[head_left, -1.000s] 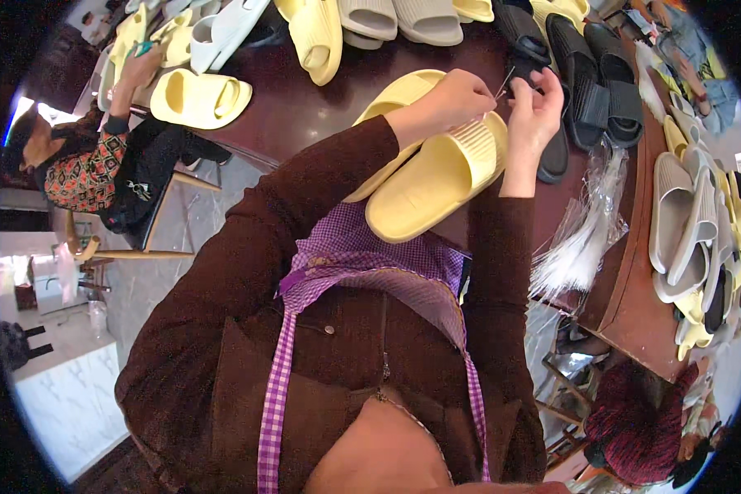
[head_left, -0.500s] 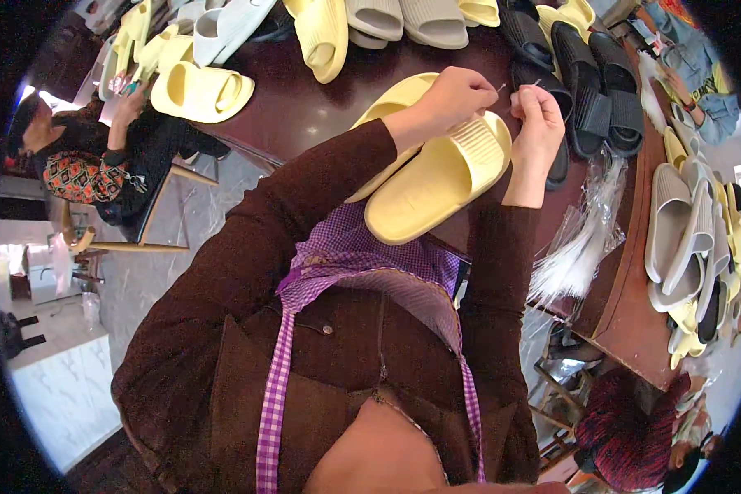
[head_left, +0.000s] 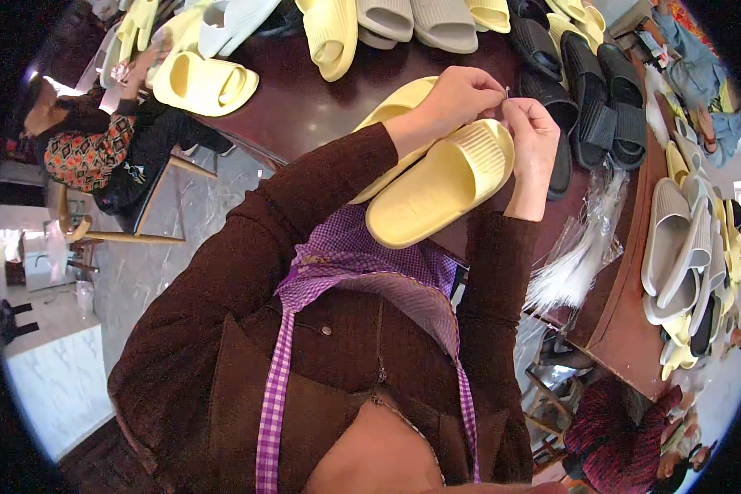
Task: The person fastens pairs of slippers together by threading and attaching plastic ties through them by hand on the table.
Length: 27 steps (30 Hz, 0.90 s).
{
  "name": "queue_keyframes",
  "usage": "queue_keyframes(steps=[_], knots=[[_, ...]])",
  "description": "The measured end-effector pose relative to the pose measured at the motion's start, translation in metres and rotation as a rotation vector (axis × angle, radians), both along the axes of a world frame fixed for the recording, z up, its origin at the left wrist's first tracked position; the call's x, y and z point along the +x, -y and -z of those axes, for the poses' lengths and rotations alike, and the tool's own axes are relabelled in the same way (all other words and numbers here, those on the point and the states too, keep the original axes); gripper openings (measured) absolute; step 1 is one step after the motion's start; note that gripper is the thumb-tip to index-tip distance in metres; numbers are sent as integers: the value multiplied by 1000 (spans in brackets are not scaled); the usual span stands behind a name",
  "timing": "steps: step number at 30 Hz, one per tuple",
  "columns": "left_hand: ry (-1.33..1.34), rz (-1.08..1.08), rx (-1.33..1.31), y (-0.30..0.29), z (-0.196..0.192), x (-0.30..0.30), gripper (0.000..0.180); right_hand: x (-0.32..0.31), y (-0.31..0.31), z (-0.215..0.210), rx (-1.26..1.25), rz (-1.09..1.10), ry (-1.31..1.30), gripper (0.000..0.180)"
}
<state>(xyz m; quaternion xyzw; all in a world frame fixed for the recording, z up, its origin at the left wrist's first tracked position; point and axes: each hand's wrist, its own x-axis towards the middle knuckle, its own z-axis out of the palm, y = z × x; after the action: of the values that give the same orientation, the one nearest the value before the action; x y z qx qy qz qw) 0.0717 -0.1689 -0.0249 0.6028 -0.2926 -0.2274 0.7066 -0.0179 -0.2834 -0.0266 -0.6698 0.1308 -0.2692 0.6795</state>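
Pale yellow slide sandal [head_left: 440, 185] lies sole-up across the near edge of the dark brown worktop [head_left: 305, 107], toe end toward the person, ribbed strap end under both hands. A second yellow sandal [head_left: 391, 111] sits partly beneath it, touching.

Left hand [head_left: 457, 95]: fingers pressed together, pinching something very small and thin at the strap edge; a bright speck shows at the fingertips, too small to tell what it is. Right hand [head_left: 535, 136]: fingers curled closed against the strap, thumb side meeting the left fingertips. Both hands touch the sandal.

Change against the frames one second and half a second back: the sandal pair sits in the same place, and the hands have stayed joined at the same spot on the strap. Only small finger shifts. Judgement: fine work at the strap edge is still under way, not finished.

Materials: sandals look like moulded foam, matte, smooth soles, parallel ridges on the strap. Worktop glossy, reflects light.

Outward: black ribbed sandals [head_left: 589, 90] just right of the hands; a bundle of clear plastic bags [head_left: 580, 247] hanging off the worktop edge; grey sandals [head_left: 675, 247] stacked further right; yellow sandals [head_left: 206, 82] and grey ones [head_left: 412, 18] at the far side. Another person in a patterned top [head_left: 86, 148] is seated at far left.
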Motion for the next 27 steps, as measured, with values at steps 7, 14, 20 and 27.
queue_keyframes(steps=[7,14,20,27], knots=[[22,-42,14,0,-2,-4,18,3,1,3,-18,20,29,5],[-17,-28,-70,-4,-6,-4,18,3,0,1,-5,7,46,4],[-51,-9,-100,2,0,-4,16,2,-1,0,5,-14,61,4],[-48,-37,-111,3,2,-5,16,2,-2,-2,-11,-5,41,4]])
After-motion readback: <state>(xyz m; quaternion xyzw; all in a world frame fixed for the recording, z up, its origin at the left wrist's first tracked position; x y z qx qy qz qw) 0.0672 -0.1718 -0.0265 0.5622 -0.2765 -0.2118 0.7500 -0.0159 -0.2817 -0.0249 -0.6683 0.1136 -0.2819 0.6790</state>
